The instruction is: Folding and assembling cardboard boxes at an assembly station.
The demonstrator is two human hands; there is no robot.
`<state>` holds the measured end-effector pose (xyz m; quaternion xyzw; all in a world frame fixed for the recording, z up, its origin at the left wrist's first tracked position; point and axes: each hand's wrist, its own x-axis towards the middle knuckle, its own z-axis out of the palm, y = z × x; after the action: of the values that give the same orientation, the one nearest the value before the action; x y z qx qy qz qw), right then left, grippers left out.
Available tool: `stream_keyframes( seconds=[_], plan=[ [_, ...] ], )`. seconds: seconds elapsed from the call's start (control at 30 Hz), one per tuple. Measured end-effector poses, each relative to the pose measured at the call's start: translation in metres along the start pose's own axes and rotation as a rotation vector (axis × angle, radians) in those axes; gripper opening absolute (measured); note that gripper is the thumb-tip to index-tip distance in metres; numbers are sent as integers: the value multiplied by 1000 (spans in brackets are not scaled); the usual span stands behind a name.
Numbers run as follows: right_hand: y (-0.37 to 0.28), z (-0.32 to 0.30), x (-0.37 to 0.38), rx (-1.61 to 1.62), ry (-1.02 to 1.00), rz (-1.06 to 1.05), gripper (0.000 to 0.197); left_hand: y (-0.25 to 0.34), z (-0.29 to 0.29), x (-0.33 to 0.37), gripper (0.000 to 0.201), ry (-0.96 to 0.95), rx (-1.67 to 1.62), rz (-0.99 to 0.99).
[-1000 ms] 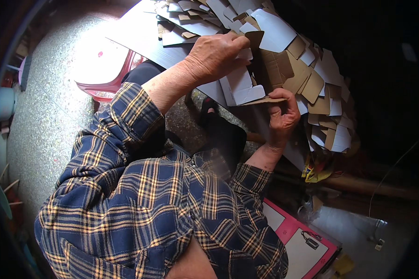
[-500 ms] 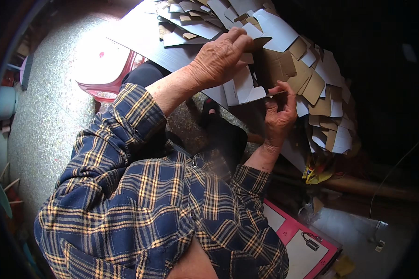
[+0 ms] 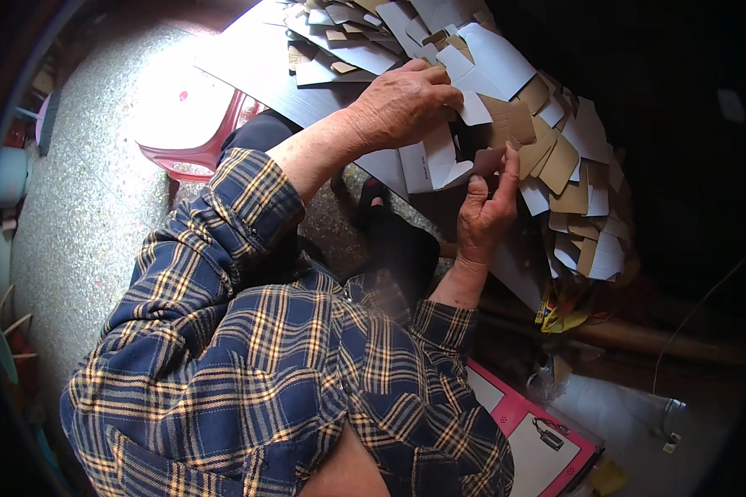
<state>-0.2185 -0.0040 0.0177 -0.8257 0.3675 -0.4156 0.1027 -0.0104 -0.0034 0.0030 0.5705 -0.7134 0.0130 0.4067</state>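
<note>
A small white folding carton point(image 3: 429, 166) with its end flaps standing out lies between my two hands at the table's near edge. My left hand point(image 3: 408, 106) is bent over the carton's far end, fingers closed at a white flap point(image 3: 473, 109); part of the carton is hidden under it. With thumb and forefinger, my right hand point(image 3: 487, 207) grips the flap at the carton's near right end point(image 3: 488, 161). Just beyond both hands spreads a heap of flattened cartons point(image 3: 584, 132), white on one face and brown on the other.
More flat cartons point(image 3: 348, 45) lie stacked at the far left of the grey table point(image 3: 261, 62). A red plastic stool point(image 3: 186, 153) stands to the left on the speckled floor point(image 3: 83, 215). At the lower right are a pink-edged case point(image 3: 555, 443) and a yellow packet point(image 3: 559, 313).
The flap at my left hand has swung from edge-on to showing its white face. My right hand has shifted slightly left, and the flap in it is turned more toward me.
</note>
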Motion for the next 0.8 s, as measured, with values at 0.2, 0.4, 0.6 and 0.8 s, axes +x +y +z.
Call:
stream_keyframes(
  seconds=[0.2, 0.4, 0.6, 0.8],
  plan=[
    [2, 7, 0, -123, 4, -98, 39, -3, 5, 0, 25, -56, -108, 76],
    [6, 8, -1, -196, -18, -128, 31, 2, 2, -6, 32, -152, -260, 98],
    [7, 8, -2, -210, 63, -123, 39, 10, 1, -9, 35, -147, -131, 183],
    [3, 11, -1, -142, 155, -31, 50, 9, -1, -11, 30, -194, -91, 185]
  ],
)
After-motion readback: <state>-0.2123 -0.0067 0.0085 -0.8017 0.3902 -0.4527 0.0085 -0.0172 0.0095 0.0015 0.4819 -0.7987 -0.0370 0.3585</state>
